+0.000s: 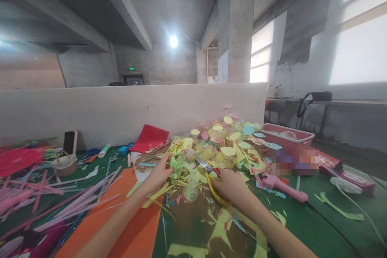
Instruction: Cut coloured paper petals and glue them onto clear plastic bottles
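Observation:
My right hand [231, 185] is closed round the yellow handles of a pair of scissors [208, 173], whose blades point up and left into a piece of green paper. My left hand [159, 175] pinches that green paper piece [178, 163] at its left side. Both hands rest over a heap of yellow and green paper scraps [187, 177] on the green table [317, 229]. Behind the scraps stands a cluster of small clear cups with coloured round paper lids [226, 141].
An orange sheet [121, 217] lies under my left forearm, with long pink and lilac strips [60, 205] to its left. A pink glue gun [281, 185] and a pink tray [287, 135] sit at right. A white partition [121, 113], a red sheet [149, 139], a phone [70, 142] and a tape roll [64, 164] lie behind.

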A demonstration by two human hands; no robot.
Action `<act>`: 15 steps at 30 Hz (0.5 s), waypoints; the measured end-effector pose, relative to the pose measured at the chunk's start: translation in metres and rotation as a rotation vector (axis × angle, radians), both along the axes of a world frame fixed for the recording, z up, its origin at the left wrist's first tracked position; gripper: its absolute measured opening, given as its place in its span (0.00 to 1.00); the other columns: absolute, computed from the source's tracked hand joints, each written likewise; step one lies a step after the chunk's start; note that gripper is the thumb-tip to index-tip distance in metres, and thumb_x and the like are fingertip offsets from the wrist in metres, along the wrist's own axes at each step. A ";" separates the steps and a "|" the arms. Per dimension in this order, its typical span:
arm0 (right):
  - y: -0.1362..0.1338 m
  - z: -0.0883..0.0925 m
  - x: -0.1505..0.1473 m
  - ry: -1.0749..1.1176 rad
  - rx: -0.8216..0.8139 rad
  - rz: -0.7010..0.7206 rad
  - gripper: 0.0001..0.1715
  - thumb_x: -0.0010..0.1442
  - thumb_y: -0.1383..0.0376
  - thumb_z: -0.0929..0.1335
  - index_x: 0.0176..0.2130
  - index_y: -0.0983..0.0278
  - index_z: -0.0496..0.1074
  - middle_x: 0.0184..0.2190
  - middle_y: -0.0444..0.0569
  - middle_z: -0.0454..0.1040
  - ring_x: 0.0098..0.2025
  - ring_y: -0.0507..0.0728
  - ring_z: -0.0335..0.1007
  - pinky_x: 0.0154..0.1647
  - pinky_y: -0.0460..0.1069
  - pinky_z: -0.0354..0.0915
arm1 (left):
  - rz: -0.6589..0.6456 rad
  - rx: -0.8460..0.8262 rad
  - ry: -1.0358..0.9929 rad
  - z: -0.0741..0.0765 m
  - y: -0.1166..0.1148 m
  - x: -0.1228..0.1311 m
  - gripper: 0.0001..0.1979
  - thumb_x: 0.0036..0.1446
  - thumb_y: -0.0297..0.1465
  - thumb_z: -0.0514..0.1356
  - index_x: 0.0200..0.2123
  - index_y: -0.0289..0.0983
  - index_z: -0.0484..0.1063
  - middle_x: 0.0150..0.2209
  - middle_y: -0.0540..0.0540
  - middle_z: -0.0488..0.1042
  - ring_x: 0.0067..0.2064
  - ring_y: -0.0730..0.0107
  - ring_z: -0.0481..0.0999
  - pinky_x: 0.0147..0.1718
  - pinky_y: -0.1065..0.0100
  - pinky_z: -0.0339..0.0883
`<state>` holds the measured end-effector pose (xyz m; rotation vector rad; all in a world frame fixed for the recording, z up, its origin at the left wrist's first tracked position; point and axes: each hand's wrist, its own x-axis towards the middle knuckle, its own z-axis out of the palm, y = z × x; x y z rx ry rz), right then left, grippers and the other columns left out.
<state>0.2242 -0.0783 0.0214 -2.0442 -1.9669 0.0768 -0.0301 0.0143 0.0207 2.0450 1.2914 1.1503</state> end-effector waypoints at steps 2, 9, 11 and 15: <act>-0.001 -0.001 0.000 -0.017 -0.006 0.008 0.14 0.58 0.60 0.64 0.35 0.68 0.73 0.35 0.61 0.78 0.40 0.68 0.74 0.44 0.56 0.58 | -0.011 0.044 0.037 0.001 -0.004 0.002 0.24 0.46 0.27 0.56 0.49 0.39 0.68 0.46 0.44 0.75 0.38 0.63 0.76 0.38 0.65 0.69; -0.007 0.011 0.003 -0.011 0.081 0.059 0.15 0.64 0.58 0.62 0.41 0.66 0.71 0.41 0.56 0.76 0.40 0.61 0.74 0.34 0.49 0.58 | -0.009 0.189 0.199 0.001 -0.004 0.000 0.25 0.47 0.23 0.52 0.50 0.38 0.67 0.53 0.41 0.70 0.53 0.58 0.70 0.50 0.59 0.64; -0.007 0.019 0.005 -0.007 0.155 0.053 0.14 0.65 0.59 0.62 0.39 0.65 0.72 0.39 0.54 0.76 0.40 0.61 0.73 0.35 0.49 0.57 | -0.007 0.218 0.230 -0.003 -0.001 -0.001 0.24 0.48 0.23 0.52 0.51 0.39 0.66 0.54 0.41 0.70 0.54 0.58 0.69 0.51 0.58 0.64; -0.019 0.037 0.019 0.041 0.281 0.033 0.14 0.67 0.62 0.60 0.36 0.63 0.72 0.35 0.49 0.77 0.38 0.58 0.73 0.33 0.48 0.57 | -0.012 0.259 0.251 -0.009 0.004 -0.002 0.21 0.52 0.27 0.51 0.50 0.39 0.66 0.54 0.41 0.71 0.54 0.56 0.70 0.51 0.56 0.65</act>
